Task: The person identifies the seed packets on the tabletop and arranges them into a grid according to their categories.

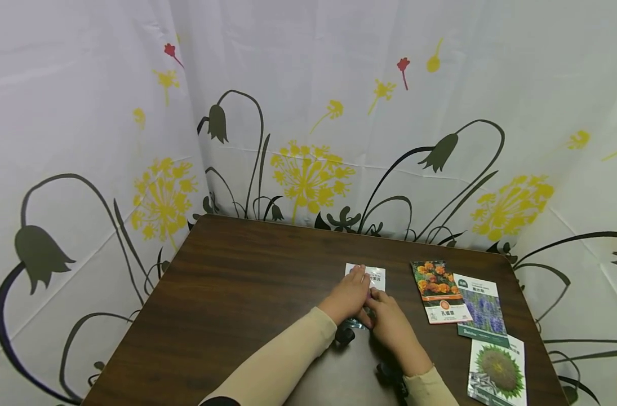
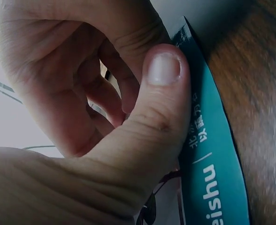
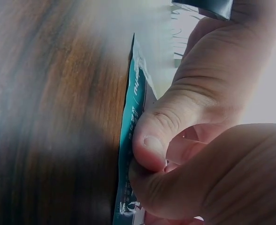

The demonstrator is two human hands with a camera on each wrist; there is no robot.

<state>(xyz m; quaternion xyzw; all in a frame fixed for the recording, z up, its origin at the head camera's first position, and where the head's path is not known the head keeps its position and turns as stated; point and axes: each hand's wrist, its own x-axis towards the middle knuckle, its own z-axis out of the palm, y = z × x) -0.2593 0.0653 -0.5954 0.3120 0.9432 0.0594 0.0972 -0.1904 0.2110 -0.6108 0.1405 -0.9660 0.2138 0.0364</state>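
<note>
A seed packet (image 1: 377,274) with a white top and a teal lower band (image 2: 213,154) lies on the brown table under both hands. My left hand (image 1: 347,295) covers much of its front, the thumb (image 2: 161,93) on the teal band and the other fingers bent over the packet. From the right, my right hand (image 1: 391,322) grips the same packet with curled fingers. The two thumbs meet at the teal band, where the right wrist view shows the right thumb (image 3: 152,145) close against the left one. Most of the packet's picture is hidden by the hands.
To the right on the table (image 1: 227,293), three more packets overlap: one with orange flowers (image 1: 436,282), one with purple flower spikes (image 1: 483,313) and one with a round green-edged flower (image 1: 500,369). A flower-patterned curtain (image 1: 308,113) hangs behind the table.
</note>
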